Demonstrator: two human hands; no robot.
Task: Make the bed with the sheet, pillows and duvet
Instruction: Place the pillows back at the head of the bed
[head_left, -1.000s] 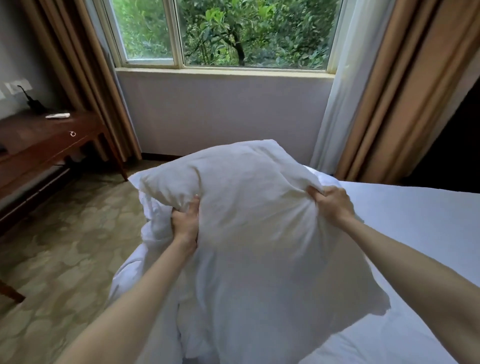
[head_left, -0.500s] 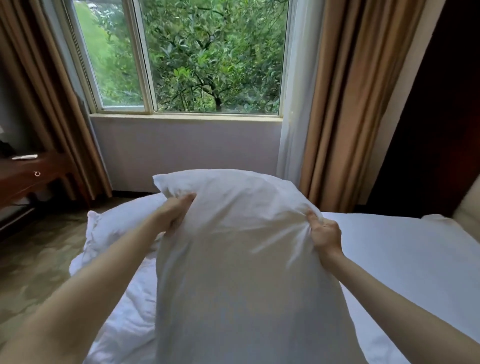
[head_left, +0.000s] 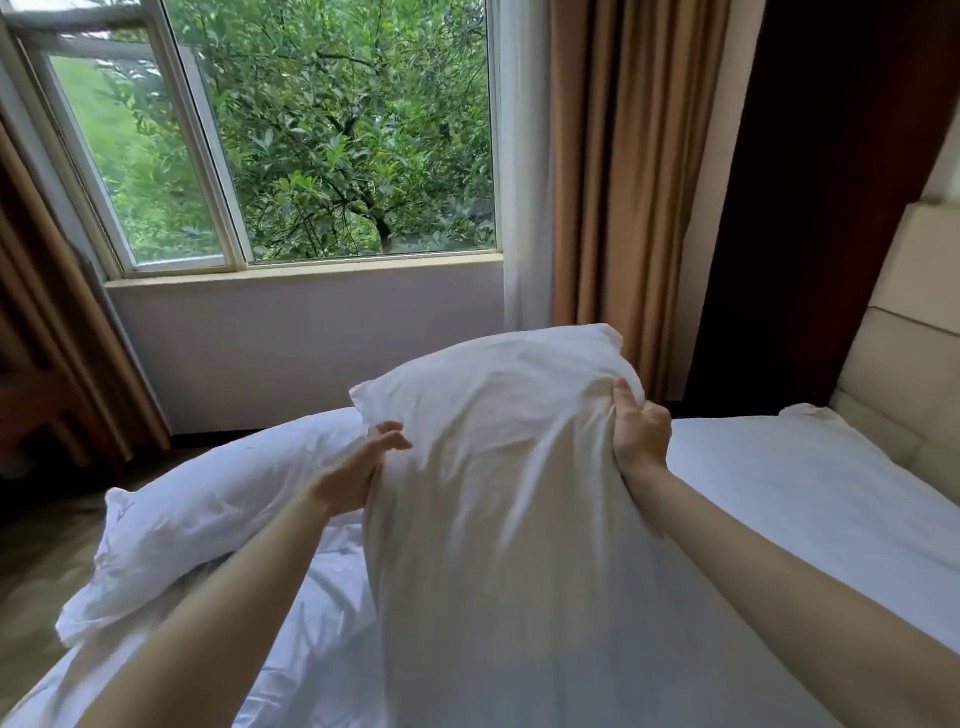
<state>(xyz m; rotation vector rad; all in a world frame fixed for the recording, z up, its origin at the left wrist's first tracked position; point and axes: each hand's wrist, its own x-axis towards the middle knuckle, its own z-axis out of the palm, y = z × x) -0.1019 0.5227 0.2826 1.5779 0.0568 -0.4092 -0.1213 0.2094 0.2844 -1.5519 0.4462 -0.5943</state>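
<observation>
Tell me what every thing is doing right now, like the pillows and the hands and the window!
held pillow: lifted upright over the bed.
right hand: grips its upper right side.
left hand: fingers straight, touching its left edge.
second pillow: lying on rumpled bedding.
sheet: spread flat.
window: cannot tell if open.
curtain: drawn aside.

The pillow (head_left: 498, 493) in front is white woven cloth, matt and creased. The second pillow (head_left: 208, 514) at the left has the same soft, wrinkled cotton look. The sheet (head_left: 810, 499) on the right is white cloth drawn smoother. The curtain (head_left: 623, 171) is tan fabric, heavy and dull. The headboard (head_left: 904, 332) at far right looks padded, cream, faintly sheened. The window frame (head_left: 208, 156) is smooth and white, its material unclear.
</observation>
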